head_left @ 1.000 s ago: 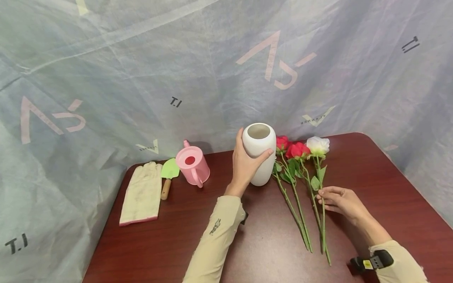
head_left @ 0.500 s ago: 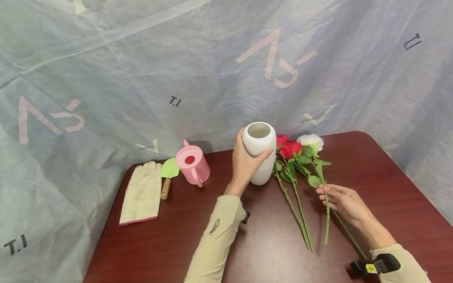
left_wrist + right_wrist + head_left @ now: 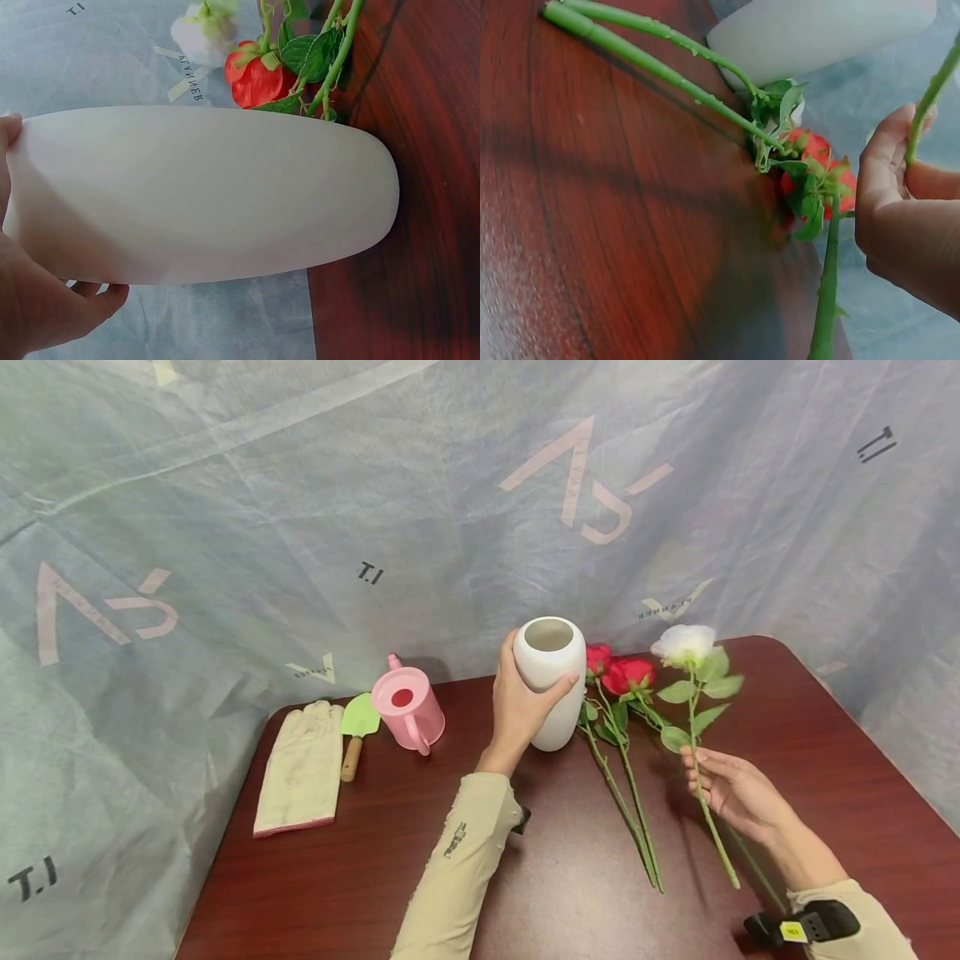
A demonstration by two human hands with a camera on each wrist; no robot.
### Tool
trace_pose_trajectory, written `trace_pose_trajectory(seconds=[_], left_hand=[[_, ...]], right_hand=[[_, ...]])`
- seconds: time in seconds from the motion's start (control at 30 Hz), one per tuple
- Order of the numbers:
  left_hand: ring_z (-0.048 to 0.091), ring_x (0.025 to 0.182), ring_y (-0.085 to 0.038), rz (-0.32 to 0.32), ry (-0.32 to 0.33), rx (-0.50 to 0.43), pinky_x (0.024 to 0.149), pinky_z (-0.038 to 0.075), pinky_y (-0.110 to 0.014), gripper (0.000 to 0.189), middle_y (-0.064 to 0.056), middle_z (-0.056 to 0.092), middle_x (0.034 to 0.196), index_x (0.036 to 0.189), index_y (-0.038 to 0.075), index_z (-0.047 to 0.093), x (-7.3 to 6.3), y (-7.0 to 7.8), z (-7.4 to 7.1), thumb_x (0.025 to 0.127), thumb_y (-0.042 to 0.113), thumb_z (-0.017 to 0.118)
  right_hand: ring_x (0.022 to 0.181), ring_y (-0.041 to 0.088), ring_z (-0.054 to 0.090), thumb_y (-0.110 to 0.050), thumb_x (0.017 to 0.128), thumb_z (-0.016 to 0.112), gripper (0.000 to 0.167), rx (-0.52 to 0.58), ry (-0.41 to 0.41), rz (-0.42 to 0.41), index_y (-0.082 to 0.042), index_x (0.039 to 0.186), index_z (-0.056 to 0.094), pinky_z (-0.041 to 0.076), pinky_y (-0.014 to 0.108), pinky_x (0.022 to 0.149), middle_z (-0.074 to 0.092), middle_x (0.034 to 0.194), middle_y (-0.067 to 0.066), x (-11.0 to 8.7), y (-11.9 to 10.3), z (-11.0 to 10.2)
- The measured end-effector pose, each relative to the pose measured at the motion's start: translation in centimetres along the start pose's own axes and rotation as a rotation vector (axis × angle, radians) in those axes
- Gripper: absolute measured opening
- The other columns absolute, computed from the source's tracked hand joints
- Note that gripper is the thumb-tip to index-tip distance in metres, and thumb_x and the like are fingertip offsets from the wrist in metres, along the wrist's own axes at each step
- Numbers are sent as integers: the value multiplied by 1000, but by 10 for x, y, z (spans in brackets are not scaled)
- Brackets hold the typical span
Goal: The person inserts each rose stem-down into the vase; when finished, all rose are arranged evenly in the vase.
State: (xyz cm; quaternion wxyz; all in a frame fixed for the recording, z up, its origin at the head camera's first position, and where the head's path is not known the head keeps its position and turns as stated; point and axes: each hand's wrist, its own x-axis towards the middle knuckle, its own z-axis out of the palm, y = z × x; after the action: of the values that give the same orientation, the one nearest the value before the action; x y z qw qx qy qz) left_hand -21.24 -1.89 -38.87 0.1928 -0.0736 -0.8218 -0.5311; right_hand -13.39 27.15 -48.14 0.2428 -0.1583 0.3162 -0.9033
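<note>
Head view, white rose bloom (image 3: 684, 646) above right fingers (image 3: 717, 764), stem (image 3: 707, 807) pinched

Your left hand (image 3: 520, 718) curves wide at the end of an outstretched arm (image 3: 457, 868); your right hand (image 3: 738, 789) pinches, fingertips (image 3: 901, 120) drawn together, its forearm (image 3: 808, 856) slanting inward.

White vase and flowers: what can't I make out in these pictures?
Vase: inner floor hidden by its near wall, head view.
White bloom: beyond the right edge, right wrist view; blurred, left wrist view.
Rear red rose: partly hidden by the vase, head view.
Yellow wrist label: lettering too small, head view.
</note>
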Motion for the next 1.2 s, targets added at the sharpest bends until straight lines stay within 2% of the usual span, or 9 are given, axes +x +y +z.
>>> trace_pose_trajectory(seconds=[0.1,0.27,0.47,0.6,0.73,0.83,1.0,1.13,1.2], left_hand=[[49,107,-15,2,1,-1,86,42,-40,91,3,48,126,143,28,29,0,0,0,68,42,80],[49,108,-15,8,1,-3,86,42,-40,91,4,48,126,143,28,29,0,1,-1,69,42,80],[49,108,-15,9,5,-5,86,42,-40,91,3,48,126,143,27,30,-1,0,-1,69,42,80],[49,107,-15,12,10,-7,86,43,-40,91,3,48,126,143,26,30,-1,0,-1,68,42,80],[49,107,-15,17,5,-17,86,43,-40,90,3,48,126,143,27,30,-1,1,-1,69,42,79],[49,107,-15,11,3,-20,86,43,-40,90,4,48,126,143,27,30,-1,1,-1,69,42,79],[49,108,-14,2,2,-18,86,42,-39,91,3,48,127,143,28,30,-1,1,-1,68,42,80],[49,108,-13,9,-2,-21,86,42,-40,90,4,47,127,143,28,30,0,1,0,69,41,80],[49,108,-13,11,-2,-22,86,42,-39,90,5,47,126,142,28,30,0,1,0,69,40,80]], right_hand=[[94,18,58,-1,102,10,49,63,-73,18,6,121,55,48,27,83,60,106,9,2,-1,0],[93,18,57,-3,102,6,51,115,-137,17,6,122,52,47,29,84,59,107,10,4,-2,4],[87,18,53,1,99,1,52,86,-188,-32,6,132,41,46,30,79,54,102,10,6,-4,11],[79,19,50,3,99,3,49,16,-151,-66,3,136,35,45,30,72,51,99,11,6,-6,16],[67,19,37,-1,102,7,45,-113,-73,-74,1,132,41,41,28,64,49,96,8,5,-9,21],[65,19,30,-4,103,10,44,-234,-23,-80,0,126,47,38,27,60,47,94,5,5,-11,24],[73,14,45,-4,103,19,38,-400,53,-71,-3,117,54,46,24,70,47,92,2,6,-13,29],[85,13,51,-4,103,20,37,-397,64,-80,-5,118,54,47,26,78,49,92,2,6,-14,29],[87,14,51,-4,103,18,39,-331,35,-99,-4,120,53,46,27,79,50,92,3,7,-14,28]])
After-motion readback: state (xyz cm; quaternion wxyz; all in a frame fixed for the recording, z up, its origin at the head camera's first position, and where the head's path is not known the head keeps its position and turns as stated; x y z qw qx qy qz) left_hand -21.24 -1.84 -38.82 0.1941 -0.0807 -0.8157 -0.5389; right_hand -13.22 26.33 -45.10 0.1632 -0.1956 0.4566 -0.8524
